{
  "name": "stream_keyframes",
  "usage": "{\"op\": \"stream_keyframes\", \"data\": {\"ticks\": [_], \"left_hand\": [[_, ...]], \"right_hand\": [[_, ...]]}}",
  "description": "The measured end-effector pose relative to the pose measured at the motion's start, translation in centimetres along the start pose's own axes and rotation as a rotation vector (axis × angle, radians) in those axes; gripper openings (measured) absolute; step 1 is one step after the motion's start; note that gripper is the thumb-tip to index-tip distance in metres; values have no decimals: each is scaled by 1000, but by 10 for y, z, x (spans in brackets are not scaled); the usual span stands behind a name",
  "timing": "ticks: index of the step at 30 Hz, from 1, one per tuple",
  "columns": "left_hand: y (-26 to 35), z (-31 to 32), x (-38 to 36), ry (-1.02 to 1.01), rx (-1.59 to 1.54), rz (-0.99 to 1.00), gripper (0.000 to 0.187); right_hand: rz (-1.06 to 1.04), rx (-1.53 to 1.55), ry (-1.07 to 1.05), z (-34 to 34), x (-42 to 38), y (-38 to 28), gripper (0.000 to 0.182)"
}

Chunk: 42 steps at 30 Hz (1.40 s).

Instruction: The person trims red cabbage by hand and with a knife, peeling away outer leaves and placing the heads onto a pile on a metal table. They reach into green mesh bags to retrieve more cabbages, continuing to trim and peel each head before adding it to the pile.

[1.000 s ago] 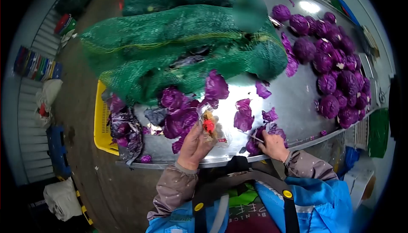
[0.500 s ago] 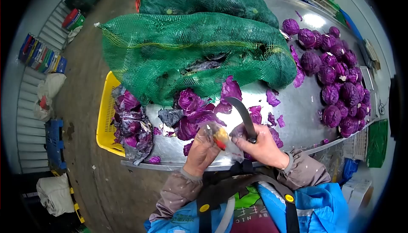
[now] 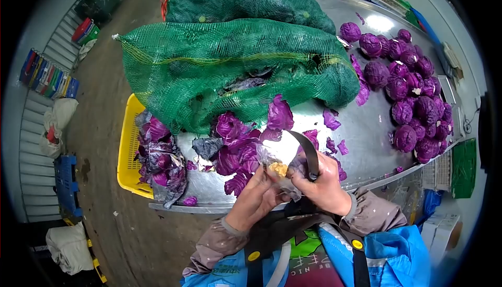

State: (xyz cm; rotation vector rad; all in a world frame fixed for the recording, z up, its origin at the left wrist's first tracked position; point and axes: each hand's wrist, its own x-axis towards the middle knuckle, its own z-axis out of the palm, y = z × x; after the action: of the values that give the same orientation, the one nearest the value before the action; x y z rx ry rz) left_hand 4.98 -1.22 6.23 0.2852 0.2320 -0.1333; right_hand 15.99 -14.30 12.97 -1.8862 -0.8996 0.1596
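Note:
In the middle of the view, close to my body, a clear plastic bag [image 3: 266,155] with a yellowish lump of food [image 3: 279,169] in it is between my hands. My left hand [image 3: 253,199] is closed on the bag from the left side. The fingers of my right hand [image 3: 329,186] are wrapped round a knife [image 3: 312,157], and its thumb presses against the bag too. The knife's dark curved blade points up and away; its handle is hidden in the palm. Loose purple cabbage leaves [image 3: 236,157] lie on the metal table [image 3: 361,145] just beyond my hands.
Two green mesh sacks [image 3: 225,41] lie across the table. Trimmed red cabbages [image 3: 413,83] are heaped at the right. At the table's left end, a yellow crate [image 3: 127,156] holds cabbage leaves [image 3: 162,156]. A blue crate [image 3: 67,182] stands on the floor.
My left hand has turned and moved in under the bag, closer to my right hand. The red bit seen at the bag before is out of sight. My view has shifted slightly.

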Motion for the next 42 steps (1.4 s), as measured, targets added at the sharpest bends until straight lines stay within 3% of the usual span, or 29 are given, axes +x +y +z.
{"op": "stream_keyframes", "data": {"ticks": [5,7,8,10,11,12,13,14,18,19,24,26,27,31,33,37,39,40,42], "left_hand": [[-2,-2,4,13,197,108,50],[-2,-2,4,-60,133,190,27],[0,1,2,-60,136,191,27],[6,26,-7,-57,43,199,17],[8,61,-20,95,77,199,19],[9,53,-22,-66,210,183,16],[-7,64,-12,-192,252,524,11],[9,71,-31,-157,345,245,8],[-2,77,-36,-415,457,368,13],[-1,50,-10,-743,488,525,41],[3,73,-21,-666,397,549,46],[8,73,-28,-674,385,465,43],[26,84,-39,-608,430,313,36],[34,91,-52,-541,398,348,26],[32,82,-52,-656,416,453,20],[32,72,-60,-558,318,510,17],[37,49,-58,-665,550,669,23],[40,50,-63,-660,555,676,23],[50,55,-79,-238,381,507,14]], "right_hand": [[29,174,-48,-4,-3,-6,22],[110,286,-100,-10,-6,-15,21],[194,396,-152,-15,-7,-21,19],[154,512,-189,-23,-9,-30,16],[157,615,-224,-30,-10,-41,16],[155,716,-260,-38,-9,-54,15],[35,690,-329,-47,-5,-58,14],[-80,665,-400,-55,-3,-60,14],[-111,766,-487,-67,-6,-73,16],[-67,725,-571,-75,-8,-73,19],[-168,881,-742,-72,1,-59,16],[-214,927,-763,-67,7,-59,16],[-168,959,-816,-66,12,-63,16],[-143,986,-867,-54,20,-71,21],[-87,982,-844,-50,27,-88,25],[-71,1047,-859,-32,31,-88,22],[-101,1079,-975,-22,30,-69,18],[-123,1087,-1129,-16,40,-59,17],[-45,923,-876,-3,34,-60,24]]}}
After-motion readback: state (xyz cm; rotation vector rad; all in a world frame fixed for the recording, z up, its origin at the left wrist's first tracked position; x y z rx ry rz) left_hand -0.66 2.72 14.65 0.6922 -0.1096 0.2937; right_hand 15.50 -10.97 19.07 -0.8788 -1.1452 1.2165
